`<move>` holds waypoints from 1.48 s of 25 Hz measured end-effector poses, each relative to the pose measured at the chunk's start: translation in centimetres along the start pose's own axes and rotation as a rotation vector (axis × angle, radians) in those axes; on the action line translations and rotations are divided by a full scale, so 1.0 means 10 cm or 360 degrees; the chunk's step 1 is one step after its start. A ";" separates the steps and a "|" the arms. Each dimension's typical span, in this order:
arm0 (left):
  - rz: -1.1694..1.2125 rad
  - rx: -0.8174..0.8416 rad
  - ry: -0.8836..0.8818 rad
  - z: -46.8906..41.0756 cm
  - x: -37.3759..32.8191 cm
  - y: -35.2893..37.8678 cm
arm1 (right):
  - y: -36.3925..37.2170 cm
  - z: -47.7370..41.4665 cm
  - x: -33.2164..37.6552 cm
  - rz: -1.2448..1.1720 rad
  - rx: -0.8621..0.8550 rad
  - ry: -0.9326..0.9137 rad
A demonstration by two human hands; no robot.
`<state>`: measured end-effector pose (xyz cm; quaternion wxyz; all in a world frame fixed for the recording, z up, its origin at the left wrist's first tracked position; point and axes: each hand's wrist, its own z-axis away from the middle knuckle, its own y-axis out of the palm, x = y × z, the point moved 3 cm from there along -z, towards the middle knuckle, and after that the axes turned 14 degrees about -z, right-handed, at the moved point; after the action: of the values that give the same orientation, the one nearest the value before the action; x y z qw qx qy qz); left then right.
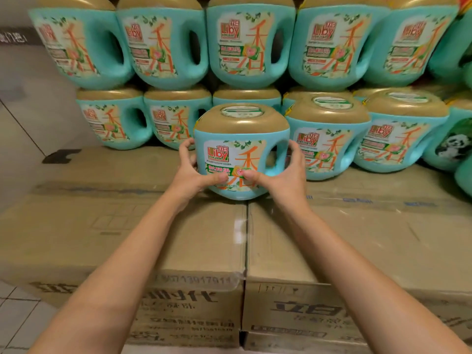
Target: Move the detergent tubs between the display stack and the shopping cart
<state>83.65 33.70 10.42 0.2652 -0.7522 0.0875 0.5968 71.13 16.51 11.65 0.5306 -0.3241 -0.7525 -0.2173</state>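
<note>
Sitting upright on the front edge of the cardboard cartons (204,233): a teal detergent tub (241,152), clasped between both hands. Pressing against its left flank, the left hand (192,172), fingers curling round the side and thumb lying flat across the lower label. Gripping the opposite side by the moulded handle opening, the right hand (283,175), fingers hooking over the handle, thumb meeting the left thumb on the label's front. Both hands closing firmly on the tub, neither one free.

Showing a rounded teal body, a broad gold lid with a pale oval sticker on top, and a front label bearing a red "Liby" logo beside a large orange character and a pink flower.

Standing just beside it to the right, touching or nearly so, a neighbouring tub (329,139). Rising behind, the display stack (250,47) of identical tubs in two rows. Showing at far left, pale tiled floor (25,118).
</note>
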 end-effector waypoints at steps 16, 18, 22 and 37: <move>-0.0048 -0.0334 -0.0061 -0.48 0.09 0.15 | 0.13 -0.35 -0.19 0.0628 -0.0052 -0.0061; -0.0176 -0.0491 -0.0152 -0.36 0.06 0.17 | 0.09 -0.33 -0.16 0.0586 -0.0001 -0.0071; -0.0190 -0.0736 -0.0202 0.09 -0.13 0.28 | -0.15 -0.11 0.00 0.0330 0.0019 -0.0147; 0.0203 0.0742 -0.0096 2.72 -0.46 1.23 | -2.15 3.12 0.32 -0.0084 -0.0875 0.0322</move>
<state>53.72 36.19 7.19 0.3958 -0.6454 0.2623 0.5984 34.40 23.30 4.31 0.4892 -0.4129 -0.6168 -0.4580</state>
